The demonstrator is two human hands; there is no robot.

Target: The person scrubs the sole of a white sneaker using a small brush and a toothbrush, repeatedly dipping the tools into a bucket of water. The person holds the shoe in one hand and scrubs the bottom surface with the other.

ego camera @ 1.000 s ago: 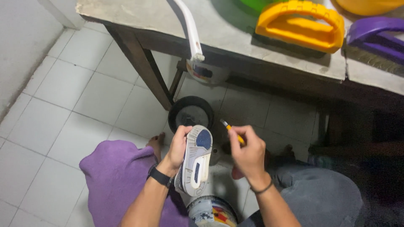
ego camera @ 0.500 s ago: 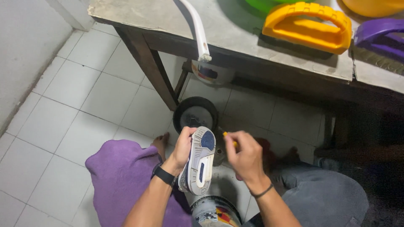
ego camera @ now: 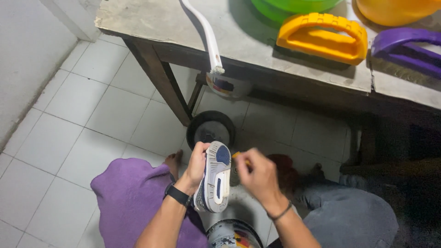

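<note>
My left hand (ego camera: 196,165) grips a sneaker (ego camera: 214,183) held sole-up; the sole is grey-white with blue patches at the heel and in the middle. My right hand (ego camera: 260,176) is closed on a small yellow-orange tool (ego camera: 237,155), its tip next to the sneaker's right edge. A black watch sits on my left wrist and a thin band on my right. Both hands hover over my lap, above a tiled floor.
A worn grey table (ego camera: 193,32) stands ahead, bearing a white curved piece (ego camera: 209,36), a yellow handled brush (ego camera: 324,39), a purple one (ego camera: 406,46) and green and yellow basins. A round black container (ego camera: 211,130) is under it. Purple cloth (ego camera: 133,202) covers my left knee; a tin (ego camera: 234,236) sits below.
The view has shifted slightly, and my hands with the sneaker sit a little lower in the frame. My right hand has moved closer to the sneaker, hiding more of the yellow tool.
</note>
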